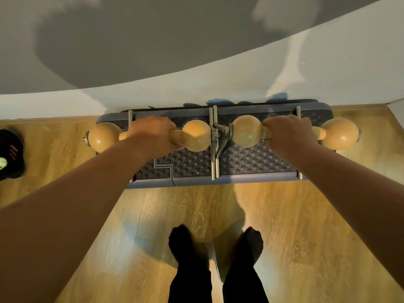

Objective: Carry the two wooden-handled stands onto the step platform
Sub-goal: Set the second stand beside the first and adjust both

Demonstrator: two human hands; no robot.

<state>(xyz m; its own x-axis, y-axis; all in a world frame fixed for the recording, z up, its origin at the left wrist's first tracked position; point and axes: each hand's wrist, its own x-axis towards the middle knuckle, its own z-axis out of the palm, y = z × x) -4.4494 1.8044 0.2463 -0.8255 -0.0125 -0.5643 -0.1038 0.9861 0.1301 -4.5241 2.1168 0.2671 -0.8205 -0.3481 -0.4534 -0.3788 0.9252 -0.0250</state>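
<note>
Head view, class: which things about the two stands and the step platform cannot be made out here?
- Middle of each wooden handle: covered by the left hand and right hand.
- Whether the left stand and right stand rest on the step platform or hang above: top-down view cannot settle it.
- Platform's near left corner: behind the left forearm.
- Shoe: cut by left edge.

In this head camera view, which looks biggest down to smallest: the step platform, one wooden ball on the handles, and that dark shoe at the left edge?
1. step platform, by far the largest.
2. and 3. wooden ball and dark shoe: unsure, since the picture edge crops the shoe.
</note>
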